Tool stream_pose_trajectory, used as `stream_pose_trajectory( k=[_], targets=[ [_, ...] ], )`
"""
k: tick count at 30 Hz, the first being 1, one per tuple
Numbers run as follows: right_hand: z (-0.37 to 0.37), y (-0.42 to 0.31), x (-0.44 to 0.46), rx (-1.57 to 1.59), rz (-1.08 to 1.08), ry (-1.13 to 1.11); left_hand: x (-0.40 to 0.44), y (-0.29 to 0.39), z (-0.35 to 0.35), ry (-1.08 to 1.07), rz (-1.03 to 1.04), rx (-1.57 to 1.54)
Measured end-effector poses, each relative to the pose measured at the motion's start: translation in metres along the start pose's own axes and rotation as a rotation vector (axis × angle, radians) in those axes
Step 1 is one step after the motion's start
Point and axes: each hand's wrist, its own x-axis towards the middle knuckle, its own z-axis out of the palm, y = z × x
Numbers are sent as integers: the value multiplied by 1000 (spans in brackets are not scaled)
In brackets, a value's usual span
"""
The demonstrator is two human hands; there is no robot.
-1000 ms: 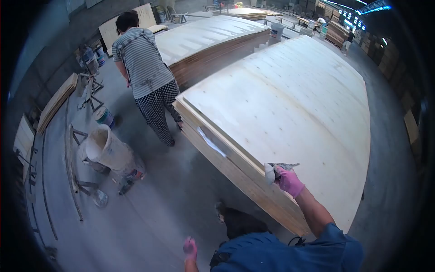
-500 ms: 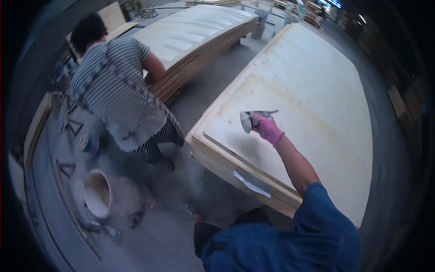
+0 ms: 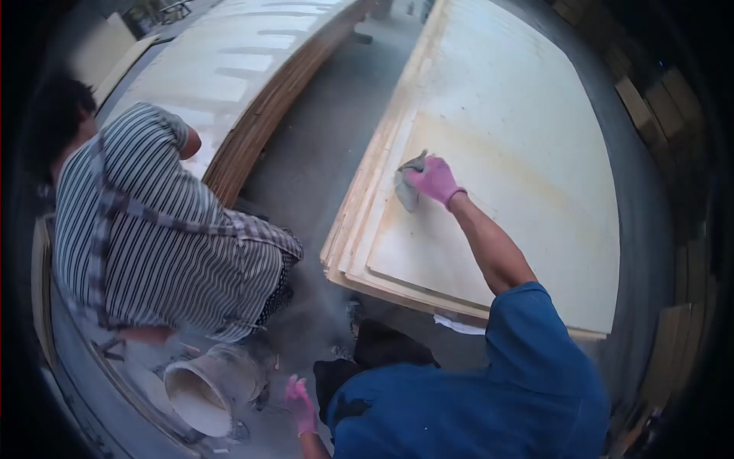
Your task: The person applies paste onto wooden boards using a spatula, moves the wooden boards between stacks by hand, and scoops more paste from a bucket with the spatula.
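My right hand (image 3: 436, 182), in a pink glove, is closed on a grey, thin, floppy-looking piece (image 3: 407, 191). Blur hides whether that piece is a cloth or a scraper. It is over the top pale plywood sheet (image 3: 505, 168), close to the left edge of the stack. My left hand (image 3: 301, 402), also gloved in pink, hangs low beside my body with its fingers partly spread and nothing visible in them. Left of it on the floor lies a tilted whitish bucket (image 3: 200, 398) with pale material inside.
A co-worker in a striped shirt (image 3: 168, 229) bends at my left, near the bucket. Beyond them stands another plywood stack (image 3: 260, 130) with grey streaks on top. A floor aisle (image 3: 329, 122) separates the stacks. White paper (image 3: 459, 325) hangs at my stack's near edge.
My right hand has shifted slightly left and up in view with the grey piece. My left hand has come into view. The co-worker appears nearer and further left as the view has shifted.
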Motion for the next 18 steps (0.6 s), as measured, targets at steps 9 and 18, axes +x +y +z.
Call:
stream_pose_trajectory(
  k=[9,18],
  targets=[
    [-1,-63,-74,-86,-188,-19,100,136,12,-331,116,-54],
    [25,-125,-188,1119,345,-222,189,191,-13,-714,357,8]
  ],
)
